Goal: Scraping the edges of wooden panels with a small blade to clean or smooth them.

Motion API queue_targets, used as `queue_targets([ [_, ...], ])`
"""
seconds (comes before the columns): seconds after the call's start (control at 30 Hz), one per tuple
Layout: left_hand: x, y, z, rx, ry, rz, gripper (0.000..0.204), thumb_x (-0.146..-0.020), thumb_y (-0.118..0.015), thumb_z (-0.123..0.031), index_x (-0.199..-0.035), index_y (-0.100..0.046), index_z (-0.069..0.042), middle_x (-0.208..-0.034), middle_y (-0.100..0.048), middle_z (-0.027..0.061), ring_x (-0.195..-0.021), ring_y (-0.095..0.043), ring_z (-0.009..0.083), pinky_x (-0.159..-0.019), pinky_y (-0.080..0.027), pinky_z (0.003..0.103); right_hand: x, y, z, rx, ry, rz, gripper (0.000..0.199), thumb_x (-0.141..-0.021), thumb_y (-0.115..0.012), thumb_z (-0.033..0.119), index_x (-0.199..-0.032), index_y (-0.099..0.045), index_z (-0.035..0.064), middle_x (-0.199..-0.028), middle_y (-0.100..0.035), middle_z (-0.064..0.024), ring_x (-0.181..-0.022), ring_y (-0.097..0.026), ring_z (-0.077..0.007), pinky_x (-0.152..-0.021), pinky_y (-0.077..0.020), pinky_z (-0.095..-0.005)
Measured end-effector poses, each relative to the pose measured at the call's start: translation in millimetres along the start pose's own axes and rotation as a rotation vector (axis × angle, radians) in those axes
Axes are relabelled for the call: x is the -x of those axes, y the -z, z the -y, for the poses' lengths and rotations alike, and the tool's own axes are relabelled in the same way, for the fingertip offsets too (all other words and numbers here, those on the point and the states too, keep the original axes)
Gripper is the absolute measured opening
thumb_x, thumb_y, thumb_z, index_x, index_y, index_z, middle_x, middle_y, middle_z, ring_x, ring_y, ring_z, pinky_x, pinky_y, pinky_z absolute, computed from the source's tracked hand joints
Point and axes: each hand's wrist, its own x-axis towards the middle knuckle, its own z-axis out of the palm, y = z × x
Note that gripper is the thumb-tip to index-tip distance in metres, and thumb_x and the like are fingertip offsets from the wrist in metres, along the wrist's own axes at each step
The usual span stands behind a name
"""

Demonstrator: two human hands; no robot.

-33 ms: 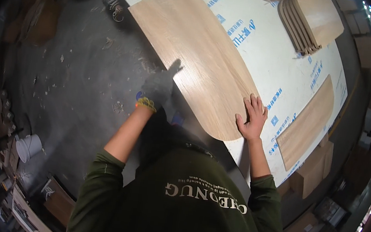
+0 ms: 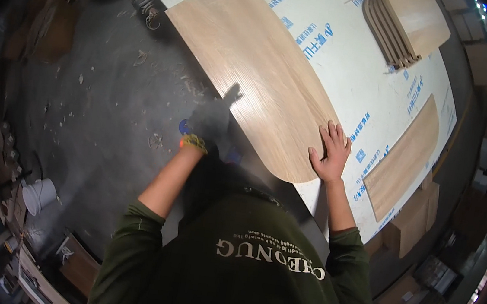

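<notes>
A large wood-grain board (image 2: pixel 259 75) with rounded corners lies on the white tabletop (image 2: pixel 349 80), its left side along the table's edge. My right hand (image 2: pixel 331 154) presses on its near right part, bare, with fingers spread flat. At the left side of the board, my left hand (image 2: pixel 210 116) wears a dark glove with a yellow cuff. It looks closed, blurred against the dark floor, with a dark tip reaching over the board's edge. A round blue piece (image 2: pixel 184 126) shows by the heel of this hand; what the hand grips cannot be made out.
A stack of curved wood-grain boards (image 2: pixel 401 31) stands at the far right of the table. A smaller board (image 2: pixel 403 159) with one rounded corner lies near the right edge. Cardboard boxes (image 2: pixel 410 227) sit beyond it. On the littered grey floor at left stands a white bucket (image 2: pixel 38 196).
My left hand has shifted slightly toward me and to the right along the board's edge. My right hand stays in its place on the board.
</notes>
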Motion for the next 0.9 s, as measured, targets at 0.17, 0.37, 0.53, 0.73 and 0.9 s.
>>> queue_targets([
  [0.17,66,-40,-51,-0.008,-0.268,0.160,0.053,-0.089,-0.058,-0.022,-0.140,-0.054,-0.010,-0.095,-0.072,0.0155,-0.080,-0.070,0.0315,-0.067,-0.053,0.044,0,1,0,-0.015,-0.023,-0.004,0.061,-0.076,-0.070,0.035,-0.133,-0.062,0.0181,-0.152,-0.049,-0.0090,-0.145,-0.038,-0.0311,-0.116,-0.0179,-0.0596],
  [0.37,62,-17,-46,-0.045,-0.269,0.218,0.055,-0.089,-0.062,-0.024,-0.143,-0.051,-0.012,-0.098,-0.070,0.0164,-0.081,-0.068,0.0323,-0.070,-0.053,0.044,2,1,2,-0.017,-0.052,-0.002,0.059,-0.079,-0.069,0.035,-0.135,-0.061,0.0199,-0.152,-0.048,-0.0066,-0.147,-0.035,-0.0296,-0.119,-0.0146,-0.0603],
  [0.53,8,5,-15,0.146,-0.057,-0.194,0.059,-0.094,-0.055,-0.016,-0.152,-0.042,-0.017,-0.110,-0.071,0.0181,-0.087,-0.068,0.0376,-0.077,-0.055,0.042,2,1,1,-0.031,-0.045,-0.008,0.058,-0.078,-0.069,0.032,-0.135,-0.061,0.0215,-0.152,-0.048,-0.0063,-0.146,-0.036,-0.0309,-0.118,-0.0167,-0.0606],
  [0.73,81,-51,-64,-0.041,-0.057,0.279,0.048,-0.094,-0.052,-0.018,-0.141,-0.053,-0.014,-0.104,-0.073,0.0154,-0.083,-0.071,0.0317,-0.068,-0.054,0.042,2,0,0,-0.033,-0.034,-0.008,0.059,-0.078,-0.068,0.031,-0.136,-0.060,0.0224,-0.152,-0.048,-0.0060,-0.146,-0.036,-0.0314,-0.118,-0.0166,-0.0606],
  [0.9,131,-82,-91,-0.049,-0.517,0.363,0.045,-0.092,-0.052,-0.015,-0.137,-0.055,-0.010,-0.100,-0.070,0.0144,-0.078,-0.068,0.0290,-0.065,-0.052,0.040,2,-1,-1,-0.028,-0.025,-0.004,0.059,-0.079,-0.067,0.031,-0.136,-0.060,0.0212,-0.152,-0.048,-0.0068,-0.146,-0.036,-0.0311,-0.118,-0.0165,-0.0615],
])
